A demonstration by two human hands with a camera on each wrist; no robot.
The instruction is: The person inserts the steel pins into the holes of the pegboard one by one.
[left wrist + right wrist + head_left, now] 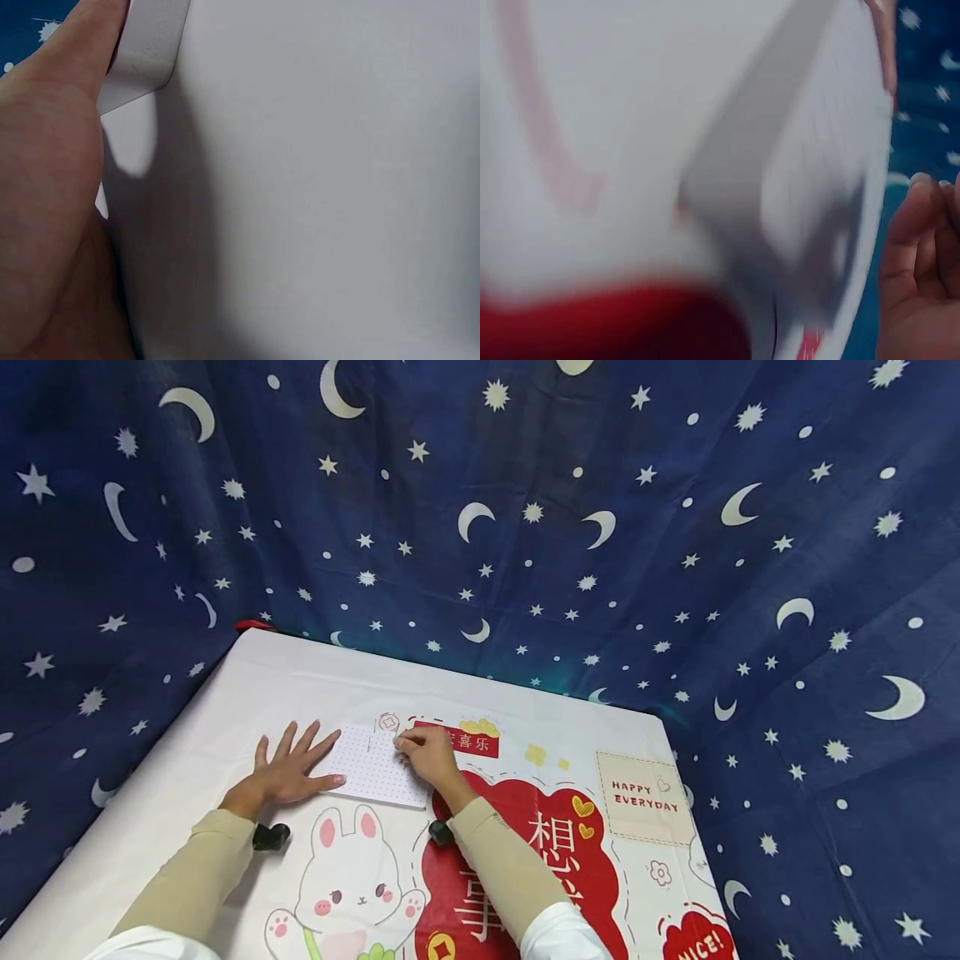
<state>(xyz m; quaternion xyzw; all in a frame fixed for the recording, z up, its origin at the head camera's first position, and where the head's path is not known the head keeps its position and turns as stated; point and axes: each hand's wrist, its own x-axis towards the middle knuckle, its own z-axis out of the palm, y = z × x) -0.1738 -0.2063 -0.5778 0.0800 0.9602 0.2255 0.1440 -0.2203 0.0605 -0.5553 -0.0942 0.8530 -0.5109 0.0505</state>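
Note:
A thick white board [381, 772] patterned with rows of small dots lies on the table. My left hand [291, 770] is spread flat at its left side, the thumb along the near left corner and fingertips at the left edge; the left wrist view shows this hand [49, 187] beside the board's corner [146, 60]. Over the far right part of the board, my right hand [431, 756] pinches thumb and forefinger together at a thin needle-like rod, mostly hidden by the fingertips. Another thin rod [369, 743] stands near the board's far edge. Curled fingers of the right hand [922, 255] show in the right wrist view.
A white tablecloth [300, 668] with printed red patches, a rabbit [348, 885] and lettering covers the table. Dark blue curtains [480, 527] with moons and stars hang close behind and at both sides. Black wrist cameras sit under both wrists.

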